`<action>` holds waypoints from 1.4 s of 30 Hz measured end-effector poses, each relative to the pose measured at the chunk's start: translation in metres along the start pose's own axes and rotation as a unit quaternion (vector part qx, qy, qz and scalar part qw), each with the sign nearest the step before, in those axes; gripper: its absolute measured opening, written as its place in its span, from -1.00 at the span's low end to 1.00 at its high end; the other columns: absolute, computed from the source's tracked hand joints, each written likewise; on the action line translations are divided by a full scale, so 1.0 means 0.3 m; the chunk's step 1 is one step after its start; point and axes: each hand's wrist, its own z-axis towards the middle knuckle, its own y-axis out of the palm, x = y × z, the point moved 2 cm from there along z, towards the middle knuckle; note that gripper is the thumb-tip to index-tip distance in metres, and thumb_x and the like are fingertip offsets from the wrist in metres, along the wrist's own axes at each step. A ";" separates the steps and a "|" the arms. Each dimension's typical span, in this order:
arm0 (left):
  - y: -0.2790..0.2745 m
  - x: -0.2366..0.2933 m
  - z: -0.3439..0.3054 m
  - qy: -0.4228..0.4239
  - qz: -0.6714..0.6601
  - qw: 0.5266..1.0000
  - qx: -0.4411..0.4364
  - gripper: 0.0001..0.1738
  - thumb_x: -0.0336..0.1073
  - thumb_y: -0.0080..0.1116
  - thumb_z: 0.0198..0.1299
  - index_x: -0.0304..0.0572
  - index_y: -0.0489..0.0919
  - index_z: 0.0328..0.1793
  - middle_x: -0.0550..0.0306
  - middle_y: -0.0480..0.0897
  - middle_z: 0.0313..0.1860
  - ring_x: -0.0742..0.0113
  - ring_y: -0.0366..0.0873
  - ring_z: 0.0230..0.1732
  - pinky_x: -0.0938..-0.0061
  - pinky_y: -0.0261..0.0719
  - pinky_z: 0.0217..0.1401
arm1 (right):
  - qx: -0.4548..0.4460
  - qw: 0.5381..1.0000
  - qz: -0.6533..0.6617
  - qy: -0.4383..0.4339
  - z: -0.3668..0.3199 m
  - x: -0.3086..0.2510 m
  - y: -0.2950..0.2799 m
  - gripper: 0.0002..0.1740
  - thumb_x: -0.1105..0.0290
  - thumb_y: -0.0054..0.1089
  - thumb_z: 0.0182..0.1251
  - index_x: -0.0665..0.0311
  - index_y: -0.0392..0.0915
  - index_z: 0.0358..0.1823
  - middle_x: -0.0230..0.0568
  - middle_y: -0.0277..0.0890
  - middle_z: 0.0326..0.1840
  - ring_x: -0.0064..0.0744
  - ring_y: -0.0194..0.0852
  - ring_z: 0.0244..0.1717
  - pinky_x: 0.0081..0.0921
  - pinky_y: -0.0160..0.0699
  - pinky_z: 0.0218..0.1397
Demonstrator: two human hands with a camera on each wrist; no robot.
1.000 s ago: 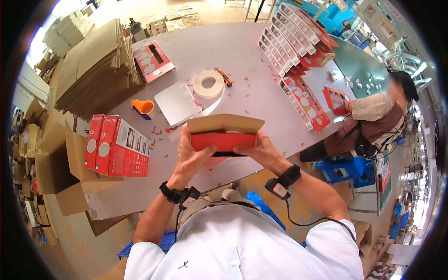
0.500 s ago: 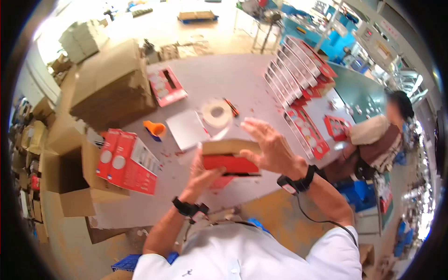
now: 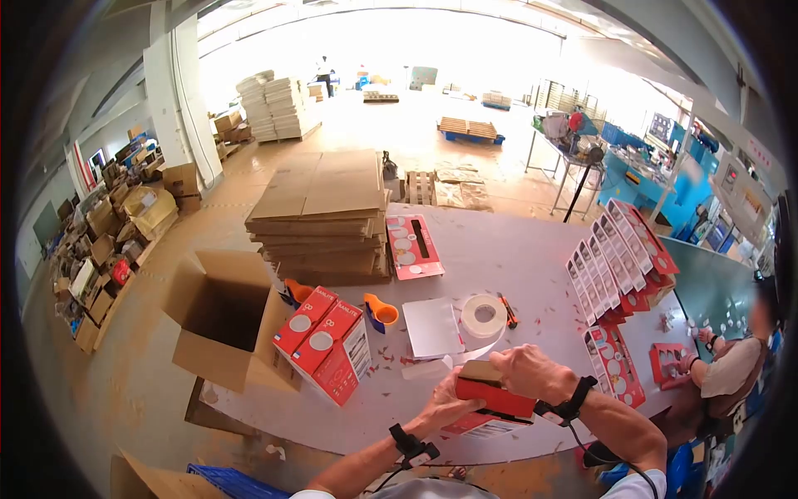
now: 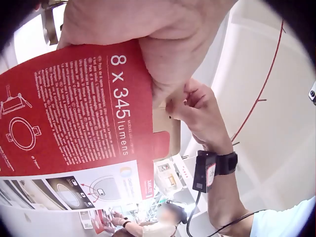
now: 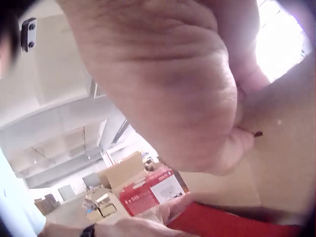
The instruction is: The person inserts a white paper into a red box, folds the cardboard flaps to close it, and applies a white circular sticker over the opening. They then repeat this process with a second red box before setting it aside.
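A red printed light-fitting box [image 3: 499, 401] is held over the table's near side; its side reads "8 x 345 lumens" in the left wrist view. My left hand [image 3: 446, 407] grips the box at its left end. Brown inside, a top flap [image 3: 479, 372] stands up from the box's opening. The right hand [image 3: 534, 373] has its fingers curled at this flap, and in the right wrist view the thumb [image 5: 239, 148] pinches the brown cardboard. The inside of the box is hidden.
Two red boxes [image 3: 337, 353] stand left, beside an open carton [image 3: 187, 349]. Ahead are a tape roll [image 3: 485, 316], a white sheet [image 3: 431, 327], an orange tape dispenser [image 3: 381, 313] and flat cardboard [image 3: 320, 187]. Red packs [image 3: 611, 266] are stacked right, near another person [image 3: 736, 366].
My right hand left the box's right end, rose with fingers spread, and now grips the top flap. The left hand kept hold of the box. The head view has tilted up and turned left.
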 end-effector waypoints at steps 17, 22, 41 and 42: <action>0.013 0.065 -0.020 -0.011 0.026 0.999 0.024 -0.26 -0.39 0.56 0.19 -0.26 0.43 0.46 0.09 0.67 0.26 0.35 0.58 0.34 0.37 0.56 0.48 | 0.113 0.974 0.049 0.190 -0.527 0.328 0.102 -0.49 0.23 0.64 0.22 0.26 0.68 0.14 0.00 0.71 -0.03 -0.10 0.73 0.04 -0.23 0.70 0.07; 0.006 0.010 -0.010 -0.003 0.024 0.999 0.029 -0.26 -0.39 0.55 0.20 -0.25 0.43 0.47 0.09 0.66 0.28 0.36 0.58 0.35 0.37 0.56 0.48 | 0.111 0.818 0.479 0.299 -0.505 0.183 0.408 -0.01 0.03 0.69 0.21 0.24 0.31 0.55 -0.03 0.55 0.41 -0.14 0.44 0.54 -0.15 0.55 0.45; -0.023 0.086 -0.006 -0.007 -0.061 0.989 -0.131 -0.25 -0.41 0.47 0.33 -0.16 0.32 0.56 0.06 0.52 0.52 0.28 0.46 0.53 0.21 0.49 0.60 | 0.196 0.618 0.736 0.195 -0.294 0.028 0.464 -0.17 0.63 0.51 0.25 0.26 0.40 0.56 -0.18 0.56 0.47 -0.29 0.58 0.42 -0.23 0.69 0.45; -0.027 0.098 -0.002 -0.021 -0.086 0.986 -0.144 -0.22 -0.46 0.46 0.30 -0.16 0.32 0.59 0.04 0.52 0.52 0.27 0.47 0.52 0.21 0.51 0.58 | 0.202 0.637 0.725 0.168 -0.293 0.033 0.474 -0.19 0.63 0.48 0.28 0.26 0.38 0.57 -0.17 0.52 0.50 -0.25 0.55 0.45 -0.14 0.72 0.43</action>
